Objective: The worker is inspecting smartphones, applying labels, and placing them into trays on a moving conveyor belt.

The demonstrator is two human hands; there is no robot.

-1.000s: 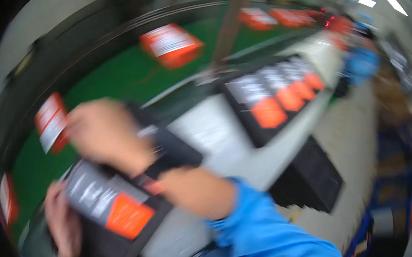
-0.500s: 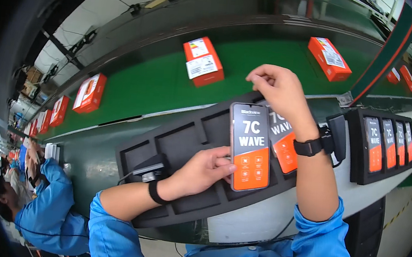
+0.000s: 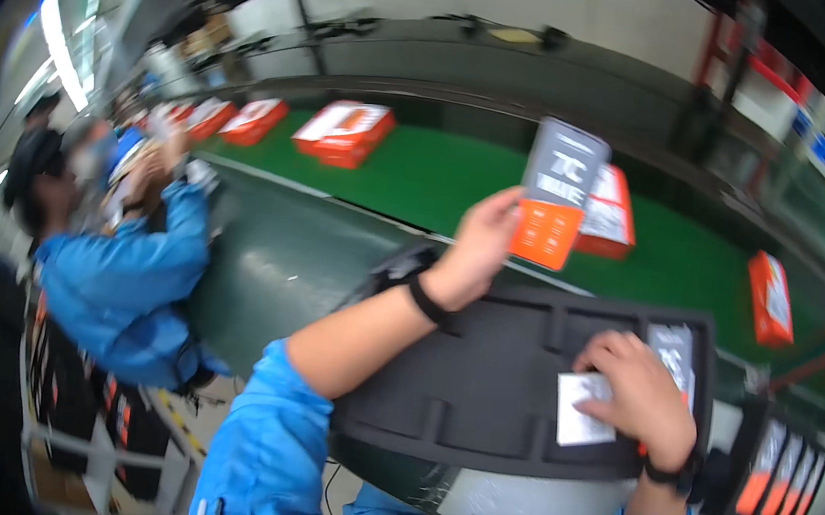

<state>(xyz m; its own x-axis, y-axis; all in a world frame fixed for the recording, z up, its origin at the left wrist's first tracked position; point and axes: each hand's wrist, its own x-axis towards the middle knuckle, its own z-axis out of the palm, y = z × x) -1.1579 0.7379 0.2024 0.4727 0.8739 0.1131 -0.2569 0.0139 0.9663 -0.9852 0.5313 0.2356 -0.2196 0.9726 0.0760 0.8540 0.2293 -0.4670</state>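
My left hand (image 3: pixel 485 240) grips a smartphone (image 3: pixel 555 192) by its lower left edge. The phone has a grey and orange front and is held up over the green conveyor belt, partly covering an orange box (image 3: pixel 610 213). Lower right, my right hand (image 3: pixel 635 387) is closed over the black foam tray (image 3: pixel 479 385), its thumb on a small white square card (image 3: pixel 579 411). Another grey and orange phone (image 3: pixel 672 347) lies in the tray's right end, partly hidden by that hand. Motion blurs the hands somewhat.
Several orange and white boxes (image 3: pixel 345 135) sit along the green belt (image 3: pixel 440 185) beyond the tray. A second black tray (image 3: pixel 757 470) with several phones stands at the right. At the far left, a co-worker in blue (image 3: pixel 125 268) works at the same bench.
My left hand has lifted the phone from over the tray toward the belt. My right hand has come down onto the tray, where a white card now shows. The view has swung left.
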